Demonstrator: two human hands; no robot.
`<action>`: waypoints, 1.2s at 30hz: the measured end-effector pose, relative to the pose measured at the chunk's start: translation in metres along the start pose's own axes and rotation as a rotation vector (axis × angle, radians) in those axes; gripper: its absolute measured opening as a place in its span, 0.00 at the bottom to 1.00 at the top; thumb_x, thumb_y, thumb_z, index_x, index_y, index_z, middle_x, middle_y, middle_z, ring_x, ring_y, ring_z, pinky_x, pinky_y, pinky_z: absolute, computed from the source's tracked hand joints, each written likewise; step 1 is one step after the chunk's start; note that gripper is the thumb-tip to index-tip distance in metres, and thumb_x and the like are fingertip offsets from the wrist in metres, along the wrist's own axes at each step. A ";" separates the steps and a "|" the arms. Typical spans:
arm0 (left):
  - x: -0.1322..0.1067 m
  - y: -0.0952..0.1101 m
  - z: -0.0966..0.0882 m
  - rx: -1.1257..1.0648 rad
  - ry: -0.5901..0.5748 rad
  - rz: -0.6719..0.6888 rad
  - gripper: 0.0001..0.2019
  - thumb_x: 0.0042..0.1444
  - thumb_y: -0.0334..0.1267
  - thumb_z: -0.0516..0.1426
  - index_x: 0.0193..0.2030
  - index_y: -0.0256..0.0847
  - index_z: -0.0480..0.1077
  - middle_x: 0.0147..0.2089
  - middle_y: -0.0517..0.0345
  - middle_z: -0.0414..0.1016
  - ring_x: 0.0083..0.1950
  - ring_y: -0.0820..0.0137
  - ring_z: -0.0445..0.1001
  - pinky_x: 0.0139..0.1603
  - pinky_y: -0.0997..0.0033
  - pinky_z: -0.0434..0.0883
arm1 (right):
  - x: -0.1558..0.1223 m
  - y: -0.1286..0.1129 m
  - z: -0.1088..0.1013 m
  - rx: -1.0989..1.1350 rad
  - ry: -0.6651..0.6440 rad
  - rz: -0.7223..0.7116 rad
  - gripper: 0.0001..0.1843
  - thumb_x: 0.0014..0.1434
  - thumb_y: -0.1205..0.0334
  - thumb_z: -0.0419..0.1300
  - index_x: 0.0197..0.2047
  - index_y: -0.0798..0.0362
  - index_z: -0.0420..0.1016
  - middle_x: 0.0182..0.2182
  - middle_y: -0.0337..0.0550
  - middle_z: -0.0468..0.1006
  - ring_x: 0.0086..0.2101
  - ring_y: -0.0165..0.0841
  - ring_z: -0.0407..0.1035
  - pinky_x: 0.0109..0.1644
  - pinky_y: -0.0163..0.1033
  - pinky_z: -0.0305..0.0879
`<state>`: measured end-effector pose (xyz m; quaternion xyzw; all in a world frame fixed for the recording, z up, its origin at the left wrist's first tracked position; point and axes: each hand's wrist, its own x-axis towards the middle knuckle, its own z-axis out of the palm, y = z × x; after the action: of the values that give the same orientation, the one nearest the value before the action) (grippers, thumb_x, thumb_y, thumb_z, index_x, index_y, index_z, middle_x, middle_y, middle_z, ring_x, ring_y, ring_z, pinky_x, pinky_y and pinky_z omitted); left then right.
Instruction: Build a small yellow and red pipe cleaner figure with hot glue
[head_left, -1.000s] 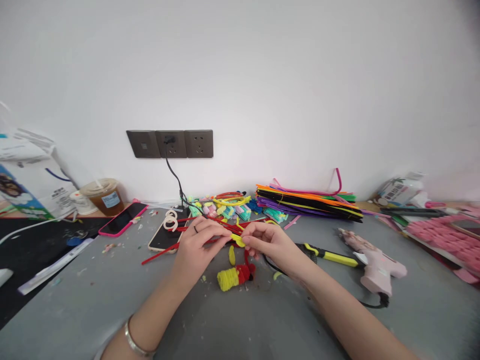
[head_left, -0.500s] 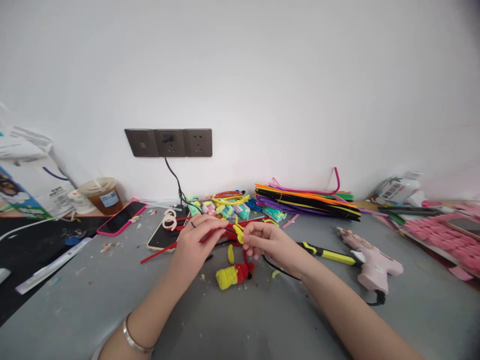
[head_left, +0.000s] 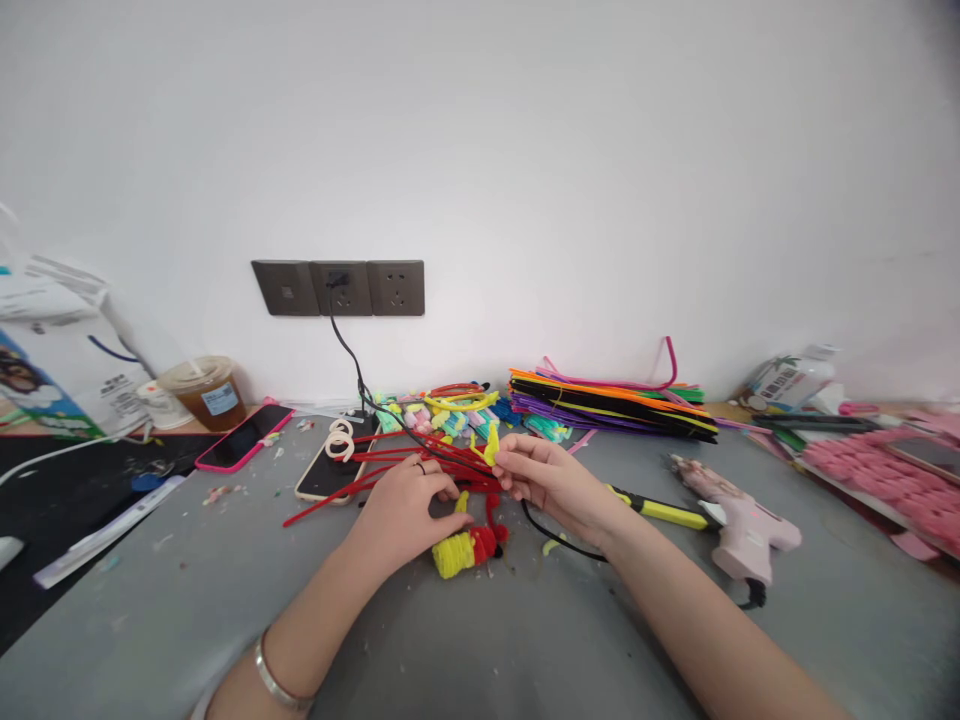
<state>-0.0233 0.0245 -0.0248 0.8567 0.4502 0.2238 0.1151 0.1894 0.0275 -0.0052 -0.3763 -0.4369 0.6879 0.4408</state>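
My right hand [head_left: 551,480] pinches a small bent piece of yellow pipe cleaner [head_left: 492,447] between thumb and fingers, raised above the desk. My left hand [head_left: 412,508] is low over the desk with its thumb and fingers apart. Just beyond its fingertips is a small yellow pipe-cleaner loop [head_left: 463,501], partly covered by the hand; whether they touch I cannot tell. Below the left thumb lies a wound yellow and red pipe-cleaner figure [head_left: 454,555] on its side. Behind both hands spread loose red pipe cleaners [head_left: 442,455].
A bundle of coloured pipe cleaners [head_left: 615,405] lies by the wall. To the right are a yellow and black cutter [head_left: 671,514] and a pink glue gun [head_left: 746,530]. Two phones, a pink-edged one [head_left: 244,438] among them, and a drink cup [head_left: 210,393] stand left. A black cable [head_left: 559,542] crosses the desk.
My left hand has come away from the yellow piece and dropped toward the loop and the figure. My right hand still holds the piece, slightly higher and farther right.
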 end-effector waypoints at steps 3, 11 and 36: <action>0.000 0.000 0.006 -0.052 -0.013 -0.007 0.05 0.50 0.36 0.67 0.34 0.43 0.76 0.37 0.57 0.79 0.41 0.61 0.73 0.43 0.63 0.67 | 0.000 0.001 0.001 -0.023 -0.008 0.000 0.19 0.45 0.52 0.76 0.29 0.54 0.73 0.25 0.35 0.76 0.24 0.24 0.66 0.28 0.31 0.59; 0.005 0.002 -0.004 -0.550 -0.020 -0.125 0.04 0.52 0.36 0.63 0.30 0.41 0.72 0.28 0.61 0.75 0.29 0.71 0.69 0.29 0.72 0.66 | -0.001 -0.001 0.000 -0.029 -0.037 0.011 0.18 0.47 0.52 0.75 0.29 0.54 0.73 0.25 0.38 0.79 0.26 0.26 0.71 0.31 0.32 0.63; 0.007 -0.017 -0.042 -0.675 -0.202 -0.418 0.11 0.49 0.44 0.64 0.33 0.38 0.74 0.26 0.60 0.75 0.26 0.73 0.69 0.26 0.75 0.63 | -0.002 0.010 0.005 -0.600 -0.107 -0.035 0.09 0.55 0.58 0.65 0.31 0.52 0.69 0.25 0.37 0.76 0.24 0.29 0.70 0.29 0.34 0.63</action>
<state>-0.0521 0.0395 0.0069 0.6783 0.5024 0.2456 0.4766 0.1822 0.0222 -0.0130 -0.4452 -0.6496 0.5393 0.2982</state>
